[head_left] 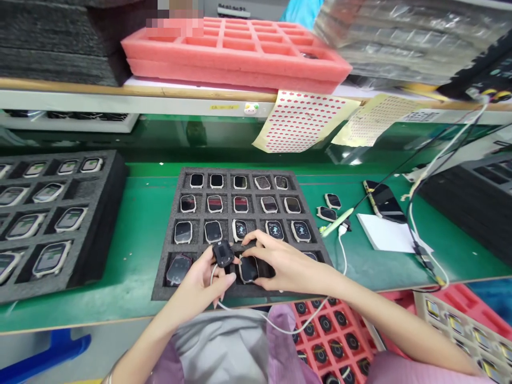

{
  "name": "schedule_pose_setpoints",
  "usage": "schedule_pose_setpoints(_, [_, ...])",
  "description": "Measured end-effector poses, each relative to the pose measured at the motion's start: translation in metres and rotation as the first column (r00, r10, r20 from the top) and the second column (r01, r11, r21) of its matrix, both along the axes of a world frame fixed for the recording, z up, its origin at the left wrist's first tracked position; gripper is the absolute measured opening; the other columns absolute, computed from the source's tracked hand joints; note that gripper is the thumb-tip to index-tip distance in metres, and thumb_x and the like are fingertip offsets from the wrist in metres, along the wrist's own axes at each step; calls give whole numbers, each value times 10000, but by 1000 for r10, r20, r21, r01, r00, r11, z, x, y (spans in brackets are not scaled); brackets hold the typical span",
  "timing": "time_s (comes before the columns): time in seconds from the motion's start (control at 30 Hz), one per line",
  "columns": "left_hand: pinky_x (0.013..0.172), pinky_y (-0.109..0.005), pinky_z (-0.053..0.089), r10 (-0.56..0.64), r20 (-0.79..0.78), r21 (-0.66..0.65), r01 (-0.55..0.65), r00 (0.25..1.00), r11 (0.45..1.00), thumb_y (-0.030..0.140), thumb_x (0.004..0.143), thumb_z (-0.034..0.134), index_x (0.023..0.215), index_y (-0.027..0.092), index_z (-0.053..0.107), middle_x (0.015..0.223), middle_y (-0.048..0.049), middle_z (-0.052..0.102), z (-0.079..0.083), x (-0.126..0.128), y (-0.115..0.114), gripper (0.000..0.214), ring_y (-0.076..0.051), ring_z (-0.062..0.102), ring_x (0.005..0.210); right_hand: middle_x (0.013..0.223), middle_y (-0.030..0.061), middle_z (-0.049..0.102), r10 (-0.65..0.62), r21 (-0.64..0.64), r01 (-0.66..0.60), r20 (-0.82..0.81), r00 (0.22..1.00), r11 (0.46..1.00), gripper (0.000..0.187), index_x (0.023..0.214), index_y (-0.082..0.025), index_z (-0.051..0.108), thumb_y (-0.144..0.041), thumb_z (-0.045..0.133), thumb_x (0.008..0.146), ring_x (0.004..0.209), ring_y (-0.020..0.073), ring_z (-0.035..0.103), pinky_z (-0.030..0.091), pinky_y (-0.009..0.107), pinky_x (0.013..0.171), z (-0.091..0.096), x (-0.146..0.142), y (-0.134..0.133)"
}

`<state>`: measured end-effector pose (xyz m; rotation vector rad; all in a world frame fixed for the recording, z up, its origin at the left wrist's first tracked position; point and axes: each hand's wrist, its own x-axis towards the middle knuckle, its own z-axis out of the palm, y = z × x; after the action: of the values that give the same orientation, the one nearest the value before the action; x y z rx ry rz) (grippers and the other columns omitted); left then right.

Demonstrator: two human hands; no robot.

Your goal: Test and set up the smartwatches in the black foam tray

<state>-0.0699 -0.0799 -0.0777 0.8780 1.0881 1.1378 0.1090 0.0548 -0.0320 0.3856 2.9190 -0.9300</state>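
**Left hand (206,280) on the black block (223,254), right hand (280,261) on a watch (249,270)**

From my distant place I hold the black block in the left hand, with a narrow grip between the thumb side and the fingers. A white cable (262,314) runs from this hand, hangs below the table edge, and rises again at the right, near a pale green pen (338,222).

With the right hand I have the watch by its edges: the thumb is at its lower right and the fingers are at its upper side, so the grip is only as wide as the watch. Its screen is dark. The watch is at the nearest row of the grey tray (160,292), around the middle, just beside the black block. I cannot tell if it is lifted from its compartment or if it touches the block.

In the next row, three watches show lit faces. To the left stands another tray (114,213), also with watches. To the right, two loose watches (333,201) lie on the green table (144,213), and farther right are a phone (386,202) and white paper (382,234). Below the table edge, I see a red tray (314,337) with round black pieces.
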Motion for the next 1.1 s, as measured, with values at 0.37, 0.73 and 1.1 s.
schedule_pose_setpoints(0.37, [502,-198,355,28,4,-23,-28,1000,999,303,829,632,1152,176,482,622,52,462,11,3,-4,379,-86,403,536,1292,156,420,61,155,-52,-58,996,986,429,1134,-108,576,-97,710,726,1151,305,473,463,440,941,-3,-4,-5])
schedule_pose_setpoints(0.73, [542,-203,386,57,39,22,-58,998,998,266,837,627,1228,159,431,670,30,500,6,0,0,451,-83,440,569,1262,169,428,133,242,-125,-16,991,962,650,1358,-146,407,-164,725,791,1122,316,465,452,481,912,-3,-3,-4])
schedule_pose_setpoints(1.1, [461,-174,327,81,114,7,-83,990,997,245,780,685,1169,174,525,979,-58,570,12,-2,2,426,-31,375,512,1251,123,463,44,-27,-49,-152,987,998,456,1221,-177,515,-176,704,805,1155,274,461,416,433,971,11,2,-2])
